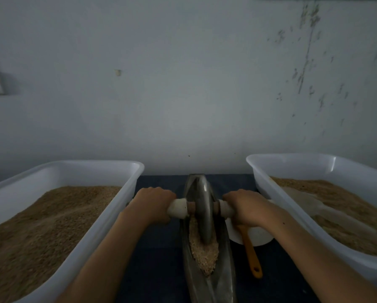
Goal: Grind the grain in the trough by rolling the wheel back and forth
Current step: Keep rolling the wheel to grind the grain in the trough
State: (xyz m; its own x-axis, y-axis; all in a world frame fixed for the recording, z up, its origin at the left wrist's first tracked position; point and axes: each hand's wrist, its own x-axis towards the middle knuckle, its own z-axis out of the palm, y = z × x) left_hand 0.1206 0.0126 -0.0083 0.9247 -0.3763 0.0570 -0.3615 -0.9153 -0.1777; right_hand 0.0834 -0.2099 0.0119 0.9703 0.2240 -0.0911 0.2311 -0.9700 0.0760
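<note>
Between two grain-filled tubs (126,171), both hands (153,203) grip the wheel (204,206) over trough (222,278) grain (204,254).

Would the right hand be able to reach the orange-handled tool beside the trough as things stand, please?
Probably yes, once it lets go. The right hand grips the wheel's axle handle, and the orange-handled tool lies just below that wrist, leaning in the white bowl with nothing over its handle.

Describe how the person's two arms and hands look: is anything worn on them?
Both forearms are bare up to the bottom edge of the picture; no sleeve shows. The left hand and the right hand wear no gloves, and no rings, watch or bracelet can be seen. The dim light hides finer detail.
</note>
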